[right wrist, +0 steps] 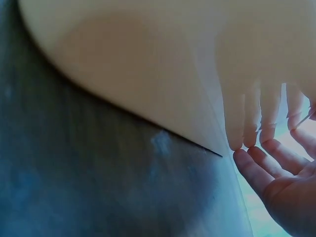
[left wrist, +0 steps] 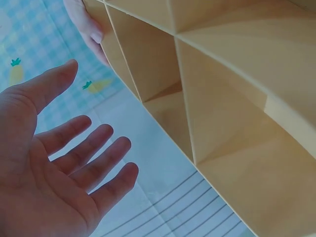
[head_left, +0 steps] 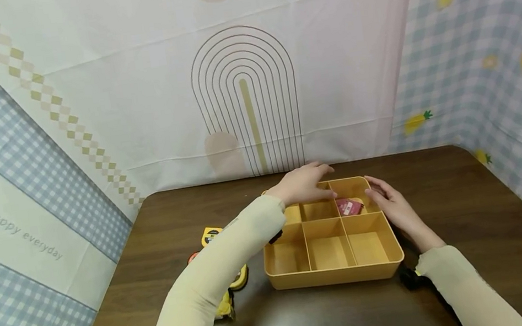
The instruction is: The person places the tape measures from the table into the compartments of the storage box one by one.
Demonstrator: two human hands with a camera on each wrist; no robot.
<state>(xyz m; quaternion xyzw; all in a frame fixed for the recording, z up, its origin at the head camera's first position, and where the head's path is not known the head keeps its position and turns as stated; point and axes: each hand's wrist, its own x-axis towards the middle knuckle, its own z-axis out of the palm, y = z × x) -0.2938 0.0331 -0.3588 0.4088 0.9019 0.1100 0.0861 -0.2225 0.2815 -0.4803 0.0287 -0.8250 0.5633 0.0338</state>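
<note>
A yellow divided box with several compartments stands on the table. My left hand hovers over its back compartments, fingers spread and nothing in them. In the left wrist view that hand shows an empty palm beside the box wall. At the back right corner, my right hand holds the box's side, thumb over the rim and fingers outside. The right wrist view has its fingertips against the outer wall. A dark pink item with a white label lies in the back right compartment.
Left of the box, partly hidden by my left sleeve, lie several small yellow-and-black items and a red one. A patterned cloth hangs behind the brown table.
</note>
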